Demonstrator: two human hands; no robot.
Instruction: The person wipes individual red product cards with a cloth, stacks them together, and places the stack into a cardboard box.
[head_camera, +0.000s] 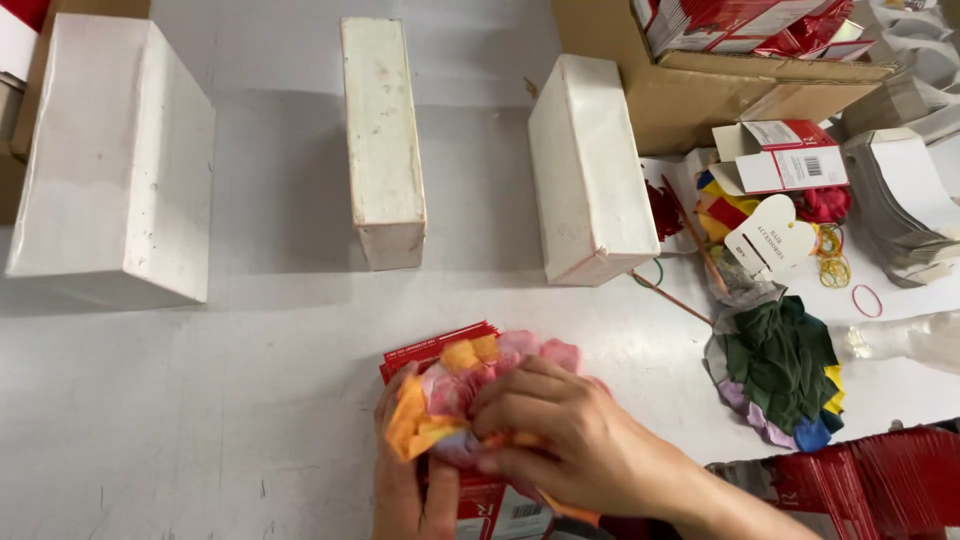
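Both of my hands are at the bottom centre of the white table. My left hand (400, 480) grips a red and white flat carton (440, 348) from below, with a bundle of pink, orange and yellow fabric scrunchies (470, 385) lying on it. My right hand (550, 430) presses down over the bundle, fingers curled around the fabric. Part of the carton is hidden under my hands.
Three white rectangular boxes (380, 130) stand across the table's far side. A brown cardboard box (690, 95) with red cartons sits at the back right. To the right lie a pile of dark green and coloured scrunchies (780, 365), rubber bands (866, 300), a paper tag (768, 240) and stacked flat cartons (860, 480).
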